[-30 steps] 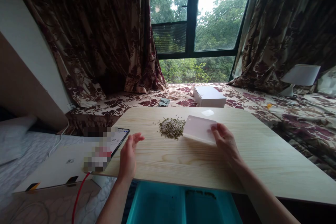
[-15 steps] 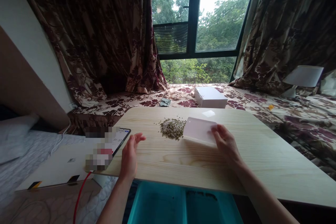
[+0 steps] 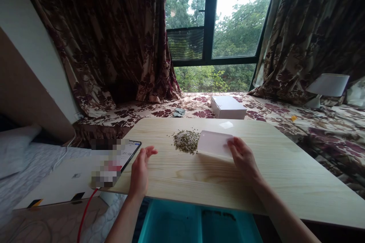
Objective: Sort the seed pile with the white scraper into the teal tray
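Observation:
A loose pile of small green beans mixed with white grains [image 3: 186,141] lies on the pale wooden table [image 3: 182,180]. My right hand [image 3: 242,157] grips a flat, whitish plastic scraper [image 3: 215,143] by its right end, thumb and fingers pinched on it. The scraper is tilted, and its left edge meets the right side of the pile. To the left of the pile, my left hand [image 3: 142,169] hovers over the table with fingers loosely apart and nothing in them. Single beans are scattered around the pile's border.
A phone [image 3: 129,155] with a red cable [image 3: 87,212] rests at the table's left edge. Below the front edge is a turquoise two-part bin [image 3: 173,220]. Behind the table are a white box [image 3: 228,107], a crumpled cloth [image 3: 179,112] and a lamp [image 3: 327,85].
My right hand has shifted very slightly left with the scraper, which now lies a little flatter against the pile. My left hand stays nearly still. The camera view has tilted a bit.

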`<action>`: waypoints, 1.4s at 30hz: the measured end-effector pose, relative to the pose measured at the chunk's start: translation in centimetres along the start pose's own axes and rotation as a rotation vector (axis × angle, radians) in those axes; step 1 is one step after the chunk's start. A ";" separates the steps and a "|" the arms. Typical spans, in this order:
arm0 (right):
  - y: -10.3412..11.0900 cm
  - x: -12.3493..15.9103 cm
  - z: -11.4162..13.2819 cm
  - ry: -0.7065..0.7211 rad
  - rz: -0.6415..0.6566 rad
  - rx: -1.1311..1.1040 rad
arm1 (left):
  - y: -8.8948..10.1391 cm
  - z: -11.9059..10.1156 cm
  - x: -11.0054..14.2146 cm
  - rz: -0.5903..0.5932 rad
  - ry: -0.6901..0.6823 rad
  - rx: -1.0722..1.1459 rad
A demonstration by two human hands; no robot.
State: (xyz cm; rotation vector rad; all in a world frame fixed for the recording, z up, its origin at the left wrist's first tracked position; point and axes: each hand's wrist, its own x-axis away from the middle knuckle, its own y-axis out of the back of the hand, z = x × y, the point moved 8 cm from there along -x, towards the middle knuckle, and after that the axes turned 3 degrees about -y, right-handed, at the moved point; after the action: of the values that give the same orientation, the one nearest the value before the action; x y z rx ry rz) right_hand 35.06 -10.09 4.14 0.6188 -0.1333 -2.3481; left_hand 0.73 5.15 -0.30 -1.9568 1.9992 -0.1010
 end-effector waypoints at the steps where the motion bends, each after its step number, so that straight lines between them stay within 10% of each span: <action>1: -0.1 0.0 0.0 -0.004 0.010 -0.007 | 0.0 0.0 0.0 0.002 0.001 0.001; 42: -1.5 -1.2 2.4 -0.031 0.162 -0.029 | -0.1 -0.1 0.2 -0.005 0.013 0.034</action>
State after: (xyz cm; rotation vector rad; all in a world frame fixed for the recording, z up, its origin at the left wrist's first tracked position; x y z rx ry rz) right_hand 33.83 -8.35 6.41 0.5372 -0.1569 -2.2000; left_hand 0.81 4.94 -0.23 -1.9453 1.9874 -0.1480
